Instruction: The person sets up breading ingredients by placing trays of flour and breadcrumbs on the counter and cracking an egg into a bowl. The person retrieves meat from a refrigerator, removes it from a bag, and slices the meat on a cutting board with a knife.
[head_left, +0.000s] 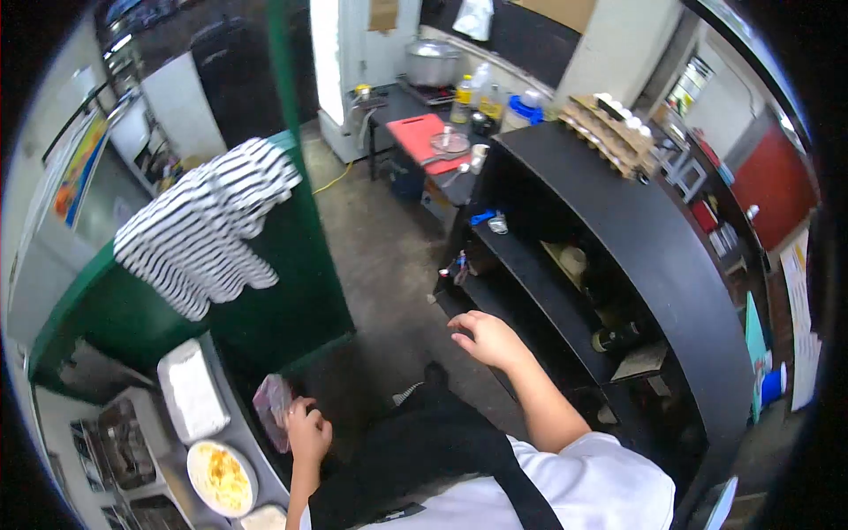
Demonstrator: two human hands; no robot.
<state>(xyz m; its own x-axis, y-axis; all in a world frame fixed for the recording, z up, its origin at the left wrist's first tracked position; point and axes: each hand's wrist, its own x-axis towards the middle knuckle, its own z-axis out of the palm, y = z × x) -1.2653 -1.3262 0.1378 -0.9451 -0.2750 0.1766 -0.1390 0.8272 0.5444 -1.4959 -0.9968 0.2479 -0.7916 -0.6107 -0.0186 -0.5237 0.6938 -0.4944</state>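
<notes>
My left hand (309,429) is low in the view, its fingers curled at the edge of a clear plastic bag (273,408) with something pinkish inside. Left of it, on a metal counter (238,424), are a white tray (192,389) with white contents and a white bowl (221,478) of yellow and orange food. My right hand (481,338) hangs in front of the black shelf unit (618,221), fingers loosely bent and apart, holding nothing.
A striped cloth (208,225) hangs over the green partition (291,322). Farther off, a red cutting board (427,146) lies on a table near bottles (462,99) and a large pot (432,64). Egg trays (609,137) sit atop the shelf unit.
</notes>
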